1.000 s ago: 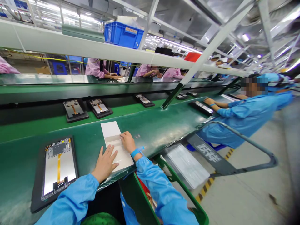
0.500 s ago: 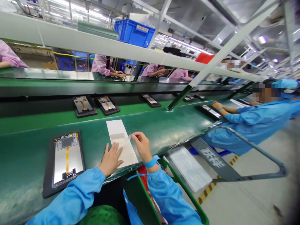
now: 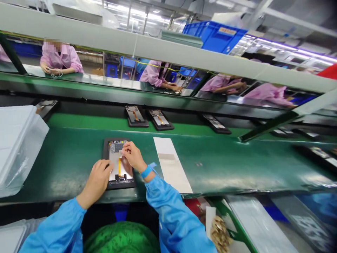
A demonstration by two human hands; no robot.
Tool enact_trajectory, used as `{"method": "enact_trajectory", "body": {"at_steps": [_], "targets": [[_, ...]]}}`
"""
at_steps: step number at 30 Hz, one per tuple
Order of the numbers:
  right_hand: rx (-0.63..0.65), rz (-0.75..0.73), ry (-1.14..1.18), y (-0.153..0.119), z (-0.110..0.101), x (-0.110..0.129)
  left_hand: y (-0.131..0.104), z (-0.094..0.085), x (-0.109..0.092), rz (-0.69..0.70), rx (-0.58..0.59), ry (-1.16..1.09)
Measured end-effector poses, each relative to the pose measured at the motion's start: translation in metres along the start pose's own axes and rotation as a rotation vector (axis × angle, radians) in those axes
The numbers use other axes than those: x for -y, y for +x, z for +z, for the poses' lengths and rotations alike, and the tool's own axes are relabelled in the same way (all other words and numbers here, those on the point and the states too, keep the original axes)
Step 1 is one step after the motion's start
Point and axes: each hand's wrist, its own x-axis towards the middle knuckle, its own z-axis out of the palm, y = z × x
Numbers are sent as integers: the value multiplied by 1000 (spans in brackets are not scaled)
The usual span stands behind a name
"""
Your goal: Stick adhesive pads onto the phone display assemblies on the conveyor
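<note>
An opened tablet (image 3: pixel 113 175) lies in a black tray-like frame on the green bench, its circuit board at the far end and an orange ribbon cable running down the middle. My right hand (image 3: pixel 134 156) is over the tablet's upper part, thumb and finger pinching a small pale strip of tape (image 3: pixel 120 153) just above the cable. At the left edge rests my left hand (image 3: pixel 96 181), fingers loosely bent and touching the tablet's side, gripping nothing I can see. To the right lies a white backing sheet (image 3: pixel 176 175) with a greyish band across it.
Several more opened tablets (image 3: pixel 160 121) sit on the green conveyor (image 3: pixel 105 121) beyond the bench. White plastic trays (image 3: pixel 15 147) are stacked at left. A green bin (image 3: pixel 239 232) with scraps stands below right. People in pink work across the line; a slanted post (image 3: pixel 268 126) rises at right.
My view has turned left. Both hands have moved from the white sheet to the tablet; the right carries the tape strip peeled from the sheet. The tablet now sits directly before me.
</note>
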Motion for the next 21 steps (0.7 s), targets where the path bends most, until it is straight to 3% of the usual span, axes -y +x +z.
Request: {"method": "enact_trajectory", "body": {"at_steps": [2, 5, 21], "targets": [[38, 11, -33, 15, 11, -9, 6, 7, 20, -12, -2, 33], [61, 17, -72, 26, 18, -17, 16, 17, 31, -2, 1, 52], [74, 27, -186, 29, 23, -17, 37, 31, 33, -3, 66, 149]]}}
